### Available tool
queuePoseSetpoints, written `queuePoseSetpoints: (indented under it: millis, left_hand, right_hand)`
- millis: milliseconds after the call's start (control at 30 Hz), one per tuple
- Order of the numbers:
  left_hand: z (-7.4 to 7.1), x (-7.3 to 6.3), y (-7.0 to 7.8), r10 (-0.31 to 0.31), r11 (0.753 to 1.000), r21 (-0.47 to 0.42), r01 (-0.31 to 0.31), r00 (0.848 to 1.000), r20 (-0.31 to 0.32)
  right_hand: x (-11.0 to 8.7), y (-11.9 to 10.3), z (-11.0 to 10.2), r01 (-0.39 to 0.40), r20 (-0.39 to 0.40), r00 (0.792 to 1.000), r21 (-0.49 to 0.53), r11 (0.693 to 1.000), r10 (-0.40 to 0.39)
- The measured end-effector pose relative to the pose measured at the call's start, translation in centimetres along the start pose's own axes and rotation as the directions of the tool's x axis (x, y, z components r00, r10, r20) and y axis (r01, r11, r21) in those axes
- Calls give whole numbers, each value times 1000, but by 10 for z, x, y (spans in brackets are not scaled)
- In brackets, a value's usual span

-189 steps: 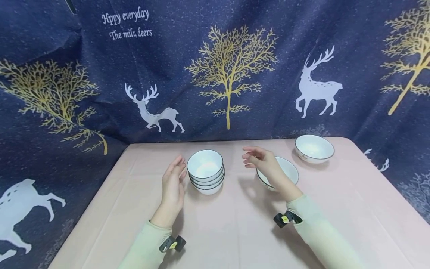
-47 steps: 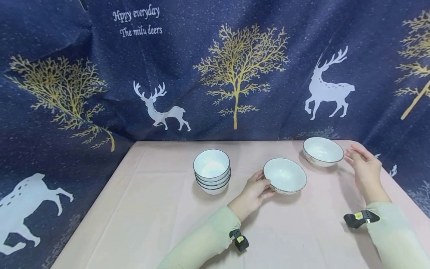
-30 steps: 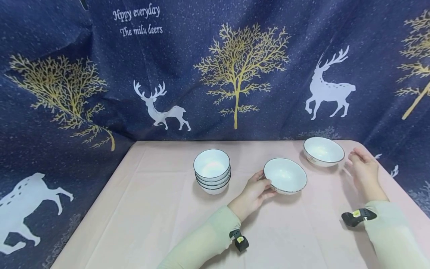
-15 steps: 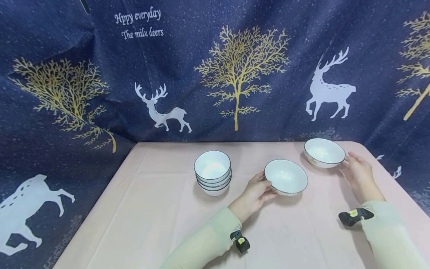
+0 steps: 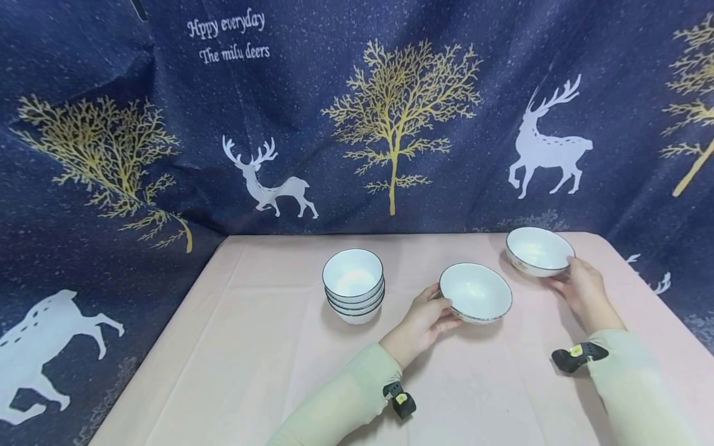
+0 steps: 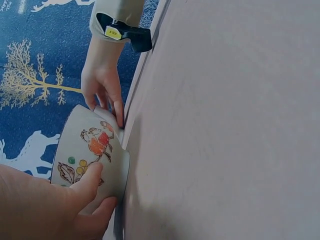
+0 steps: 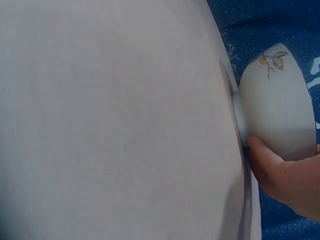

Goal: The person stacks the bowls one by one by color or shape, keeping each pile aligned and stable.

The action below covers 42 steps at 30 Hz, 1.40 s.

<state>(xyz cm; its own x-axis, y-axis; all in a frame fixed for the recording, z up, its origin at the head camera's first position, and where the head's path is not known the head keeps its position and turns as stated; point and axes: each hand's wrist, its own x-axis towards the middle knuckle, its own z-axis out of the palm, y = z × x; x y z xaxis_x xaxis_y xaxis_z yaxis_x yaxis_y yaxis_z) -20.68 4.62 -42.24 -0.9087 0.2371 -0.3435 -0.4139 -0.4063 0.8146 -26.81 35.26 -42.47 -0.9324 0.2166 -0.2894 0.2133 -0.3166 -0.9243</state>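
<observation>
My left hand (image 5: 419, 319) grips the left side of a white bowl (image 5: 475, 292) with a thin dark rim, thumb near the rim and fingers under the wall. In the left wrist view this bowl shows a painted pattern of orange and red flowers (image 6: 97, 142). Farther back on the right, a second bowl (image 5: 538, 251) of like kind is held at its right side by my right hand (image 5: 587, 294). The right wrist view shows a finger against this bowl's foot and a brown leaf sprig (image 7: 274, 61) on its wall. Both bowls stand upright.
Several nested white bowls form a stack (image 5: 354, 279) left of the held ones. A pale pink cloth covers the table (image 5: 234, 347). Behind it hangs a dark blue curtain (image 5: 312, 74) printed with deer and golden trees.
My left hand has gone from beside the stack to the nearer bowl and holds it steadily. My right hand has come in leftward from beyond the far bowl and now grips it.
</observation>
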Motion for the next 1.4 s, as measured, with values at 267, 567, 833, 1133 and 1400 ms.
queuePoseSetpoints:
  millis: [267, 567, 833, 1133, 1400]
  left_hand:
    - [0, 1, -1, 1, 1000, 3, -1, 1000, -4]
    - [-1, 1, -1, -1, 1000, 4, 1, 1000, -2]
    - [0, 2, -1, -3, 1000, -14, 3, 1000, -11]
    - [0, 3, -2, 2, 1000, -9, -2, 1000, -5]
    - [0, 3, -3, 4, 1000, -13, -4, 1000, -10]
  right_hand:
    - [-1, -2, 5, -25, -44, 999, 2, 1000, 25]
    - [-3, -2, 8, -11, -106, 994, -6, 1000, 10]
    - [-6, -3, 12, 16, -131, 991, -25, 1000, -19]
    - [-11, -4, 13, 39, -141, 989, -42, 998, -45]
    - [-13, -3, 10, 56, -95, 994, 12, 998, -55]
